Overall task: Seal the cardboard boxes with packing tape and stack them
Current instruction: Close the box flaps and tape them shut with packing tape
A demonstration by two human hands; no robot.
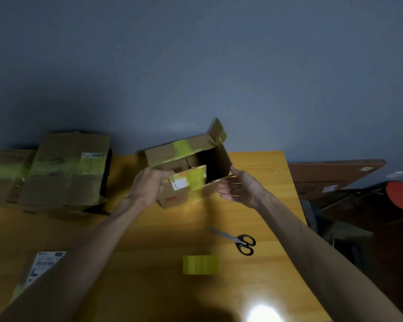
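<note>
On the yellow table [261, 182] by a grey wall [196, 66], left hand [149, 187] grips the box [177, 196], right hand [239, 188] spread flat; scissors [239, 242], tape [200, 264] nearer.

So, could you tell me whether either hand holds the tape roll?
No, the tape roll lies on the table, while the left hand and right hand are at the open box.

Bare arms [86, 247], left grip [147, 187], right grip [239, 189]

The left hand [149, 185] grips the near flap of the open cardboard box [191, 173]; the right hand [239, 188], fingers straight, supports its right side.
</note>
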